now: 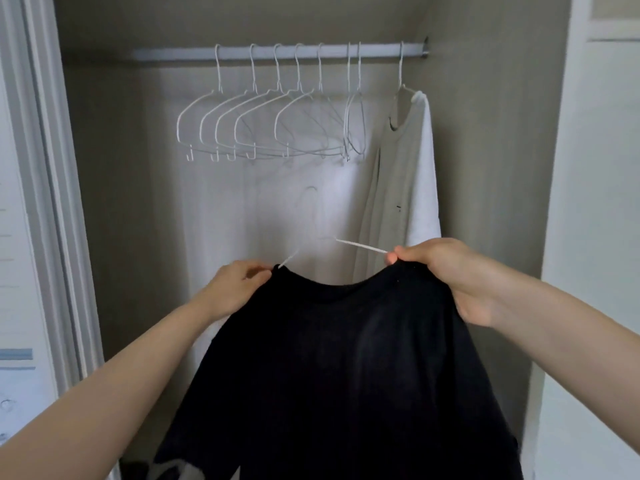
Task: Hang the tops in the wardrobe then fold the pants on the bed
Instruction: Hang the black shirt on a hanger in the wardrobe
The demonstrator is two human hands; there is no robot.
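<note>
Both hands hold one black top (339, 358) before the open wardrobe: the left hand (239, 289) pinches its left shoulder and the right hand (446, 275) grips its right shoulder, each closed tight on fabric where a white hanger (360, 247) emerges at the collar. On the rail (277, 51) above hang seven bare white hangers (263, 129). An eighth hanger carries one pale top (398, 174) at the right end.

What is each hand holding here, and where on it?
Both hold the black top at its shoulders beside the collar: left hand pinches one, right hand the other, over a white hanger.
</note>
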